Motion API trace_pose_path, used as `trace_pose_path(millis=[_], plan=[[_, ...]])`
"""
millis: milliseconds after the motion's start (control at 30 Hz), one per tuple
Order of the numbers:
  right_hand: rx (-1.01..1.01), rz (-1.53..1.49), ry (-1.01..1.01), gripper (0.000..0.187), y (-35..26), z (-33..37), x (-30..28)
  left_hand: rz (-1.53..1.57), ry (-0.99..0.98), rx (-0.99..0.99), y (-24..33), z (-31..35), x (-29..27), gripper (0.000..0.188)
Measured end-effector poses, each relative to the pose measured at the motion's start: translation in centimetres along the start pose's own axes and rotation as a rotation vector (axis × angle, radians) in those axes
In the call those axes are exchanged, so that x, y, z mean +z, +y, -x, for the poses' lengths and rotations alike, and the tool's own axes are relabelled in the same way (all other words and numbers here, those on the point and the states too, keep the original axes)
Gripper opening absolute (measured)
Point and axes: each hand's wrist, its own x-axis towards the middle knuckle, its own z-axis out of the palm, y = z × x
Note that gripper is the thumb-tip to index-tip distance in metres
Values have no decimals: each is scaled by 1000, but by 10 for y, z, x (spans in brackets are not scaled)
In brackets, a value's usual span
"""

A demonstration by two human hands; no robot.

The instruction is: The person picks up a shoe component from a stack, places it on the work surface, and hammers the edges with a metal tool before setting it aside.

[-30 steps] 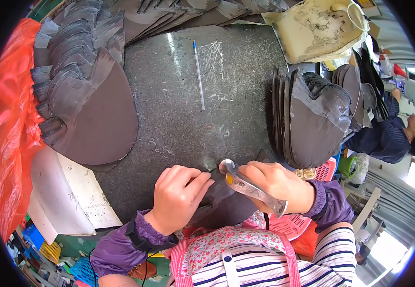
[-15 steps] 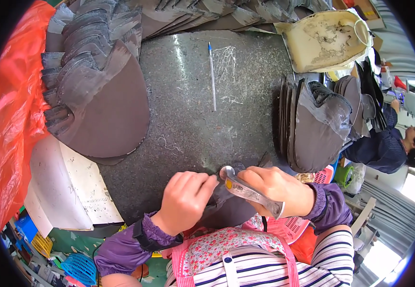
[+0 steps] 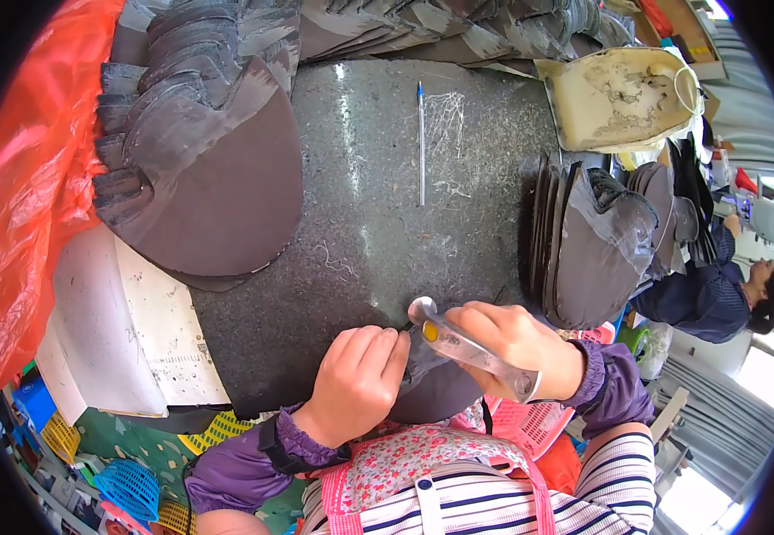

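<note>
My right hand (image 3: 521,343) grips a metal hammer (image 3: 479,355) with a round face, a curved head and a yellow spot; its handle is hidden in the fist. The round face sits at the edge of a dark brown leather-like piece (image 3: 439,398) lying at the near edge of the work surface, just in front of my apron. Opposite the hammer, my left hand (image 3: 360,379) is closed, its thumb and fingers pinching that piece's edge. Much of the piece is covered by both hands and the hammer.
A blue-capped pen (image 3: 422,147) and loose threads lie on the dark worktop (image 3: 351,223). Similar dark pieces (image 3: 218,192) are fanned out at left, with another stack (image 3: 592,259) at right. A cream tray (image 3: 619,98) stands far right. A person (image 3: 704,290) sits beyond.
The hammer's round face has shifted up slightly, and its head has turned a little. My left fingers have closed in nearer to it. The whole view has shifted slightly.
</note>
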Motion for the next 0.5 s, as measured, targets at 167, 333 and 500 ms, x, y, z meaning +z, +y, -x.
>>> trace_pose_path(millis=[167,333,500], plan=[[44,8,-111,42,-6,-3,-3,-16,-10,3,1,3,1,27],[10,2,-131,44,-6,-3,0,49,23,-51,1,4,2,25],[14,25,-147,45,-7,-3,1,92,131,-237,7,13,5,22]])
